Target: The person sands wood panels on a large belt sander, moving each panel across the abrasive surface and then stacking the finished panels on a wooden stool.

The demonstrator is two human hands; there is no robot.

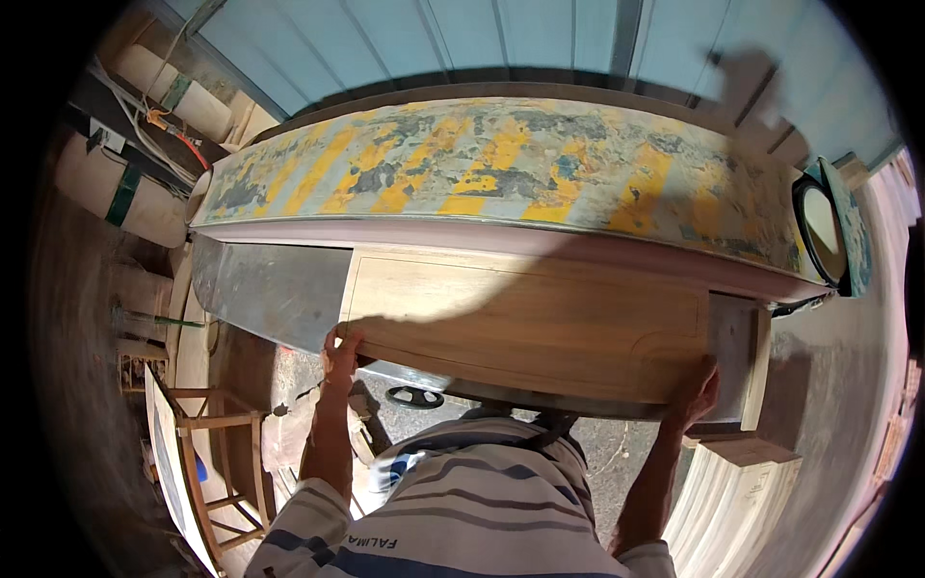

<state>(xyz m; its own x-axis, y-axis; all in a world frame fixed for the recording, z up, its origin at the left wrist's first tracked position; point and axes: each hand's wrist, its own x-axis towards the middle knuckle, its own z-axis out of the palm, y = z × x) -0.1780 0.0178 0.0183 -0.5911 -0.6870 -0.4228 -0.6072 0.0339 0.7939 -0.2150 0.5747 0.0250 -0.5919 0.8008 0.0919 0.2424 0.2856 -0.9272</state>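
Note:
A broad light-brown wooden panel (520, 323) lies on a grey metal machine table (275, 289) in front of me. Thin lines run along its borders, with a curved line near its right end. My left hand (342, 354) is closed on the panel's near left corner. At the near right corner, my right hand (696, 393) grips the edge, its fingers partly hidden. Just beyond the panel stretches a long machine housing (482, 164) with worn grey and yellow stripes. Shadow covers the panel's right part.
A black handwheel (414, 397) sits below the table's front edge. Pale stacked boards (737, 501) stand at the lower right, a wooden stool-like frame (217, 421) at the lower left. Cables (159, 120) and pale cylinders (130, 188) are at the far left. Blue panelling (424, 39) rises behind the machine.

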